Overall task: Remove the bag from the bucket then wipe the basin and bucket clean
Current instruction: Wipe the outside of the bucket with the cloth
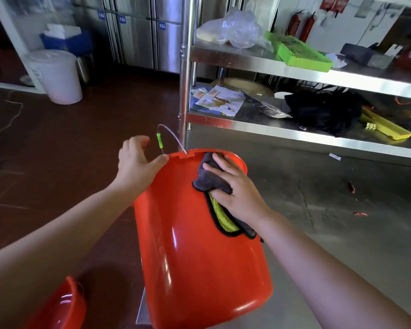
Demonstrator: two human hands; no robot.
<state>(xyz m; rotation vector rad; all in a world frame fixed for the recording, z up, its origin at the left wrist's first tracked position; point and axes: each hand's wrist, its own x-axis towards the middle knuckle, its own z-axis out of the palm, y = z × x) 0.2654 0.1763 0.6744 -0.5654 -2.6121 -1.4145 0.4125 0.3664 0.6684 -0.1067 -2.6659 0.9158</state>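
- I see the orange bucket (199, 257) lying tipped on its side at the centre of my view, its base toward 6 o'clock and its rim toward 12, resting on the grey tabletop (342, 210).
- My left hand (138, 162) steadies the bucket's rim at about 10 o'clock; the thumb touches the rim edge and the other fingers are loosely spread above it, holding nothing that I can make out.
- My right hand (235, 191) lies flat on the grey cloth (211, 179) (its underside shows yellow), fingers straight and slightly spread, pressing the cloth against the bucket's outer wall near the rim.
- The wire handle (171, 136) with its green grip sticks up from the rim at 12 o'clock.
- The orange basin (64, 305) sits at 7 o'clock, partly cut off by the frame edge.
- A steel shelf rack (294, 67) stands from 12 to 3 o'clock, cluttered with a green tray (299, 53) and papers.
- A white bin (57, 77) stands on the floor at 10 o'clock.
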